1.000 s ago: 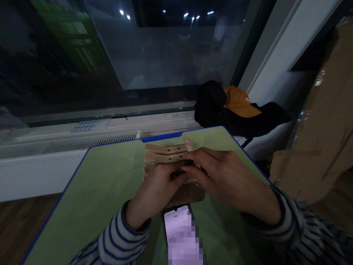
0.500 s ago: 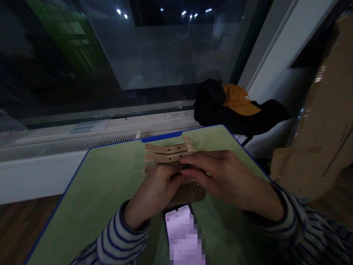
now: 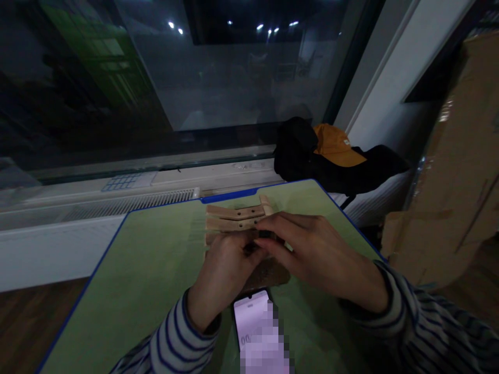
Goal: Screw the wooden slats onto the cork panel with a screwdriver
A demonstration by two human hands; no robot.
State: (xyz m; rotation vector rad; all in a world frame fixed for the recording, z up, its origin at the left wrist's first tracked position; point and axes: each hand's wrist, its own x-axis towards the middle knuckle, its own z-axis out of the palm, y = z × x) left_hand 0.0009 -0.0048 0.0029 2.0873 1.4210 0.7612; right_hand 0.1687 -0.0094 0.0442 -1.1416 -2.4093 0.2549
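My left hand point(image 3: 230, 270) is closed, its thumb and fingers meeting at the near side of several flat wooden pieces. My right hand point(image 3: 307, 249) reaches in from the right with thumb and index finger bent together near the left fingertips. What the fingers pinch between them is mostly hidden; a small dark part shows there. Beyond the hands lie wooden pieces with drilled holes point(image 3: 230, 224), side by side, and a short wooden crosspiece point(image 3: 266, 204) stands at their right end. Under the hands is a brown block point(image 3: 268, 275).
A phone with a lit screen point(image 3: 253, 322) lies on the green table point(image 3: 156, 259) close to me. Behind it are a radiator point(image 3: 156, 200), the window sill and a dark window. An orange cap point(image 3: 337, 145) rests on black cloth point(image 3: 312, 166). Cardboard point(image 3: 448, 182) stands at the right.
My left hand has shifted slightly right and its grip has loosened a little around the thumb. My right fingers have moved slightly. The wooden pieces stay in place; the view has tilted a little.
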